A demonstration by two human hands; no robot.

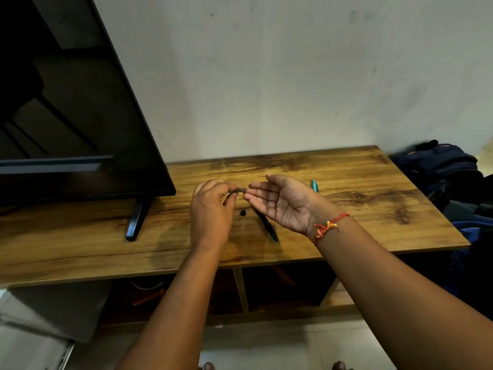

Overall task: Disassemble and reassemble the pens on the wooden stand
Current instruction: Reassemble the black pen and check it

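Above the wooden stand [346,166], my left hand [210,206] pinches a short dark pen part [241,189] between thumb and fingertips. My right hand [282,201] is palm up with straight fingers, their tips touching the part's right end. On the stand below lie a small black piece [242,212] and a black pen barrel [269,228], partly hidden under my right hand. A teal pen [314,185] shows behind my right wrist.
A flat television [66,116] fills the left side, with its black foot [136,220] standing on the stand. Dark bags [440,166] sit off the stand's right end. The wall is close behind. Open shelves lie below the top.
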